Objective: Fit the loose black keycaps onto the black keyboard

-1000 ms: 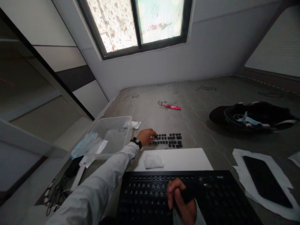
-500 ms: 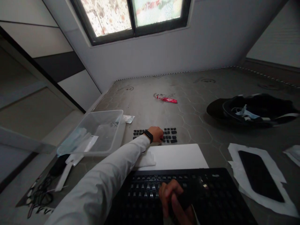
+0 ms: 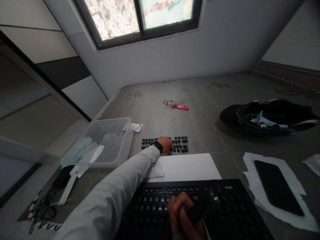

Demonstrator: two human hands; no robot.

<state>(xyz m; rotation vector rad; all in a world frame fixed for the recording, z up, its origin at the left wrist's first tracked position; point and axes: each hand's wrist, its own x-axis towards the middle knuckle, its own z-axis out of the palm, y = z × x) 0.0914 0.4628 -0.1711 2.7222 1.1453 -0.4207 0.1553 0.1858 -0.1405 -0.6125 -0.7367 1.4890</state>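
Note:
My left hand (image 3: 164,144), with a dark band on its wrist, reaches down among rows of loose black keycaps (image 3: 177,146) on the grey cloth. Its fingers curl downward; the fingertips and whatever may be between them are hidden. Over the black keyboard (image 3: 232,200), my right hand (image 3: 182,213) is closed around a dark object (image 3: 196,213). A small shiny metal part shows at its far end, but its kind is hard to make out. Bare switch positions show in the keyboard's upper left rows.
A white sheet (image 3: 192,166) and a crumpled white tissue (image 3: 156,170) lie beyond the keyboard. To the left stands a clear plastic box (image 3: 126,146). On the right are a black helmet (image 3: 231,115) and a phone (image 3: 277,186) on white paper. A red packet (image 3: 180,106) lies farther back.
My left hand has shifted very slightly left and down over the keycaps. The dark object in my right hand has tilted a little and shows more clearly.

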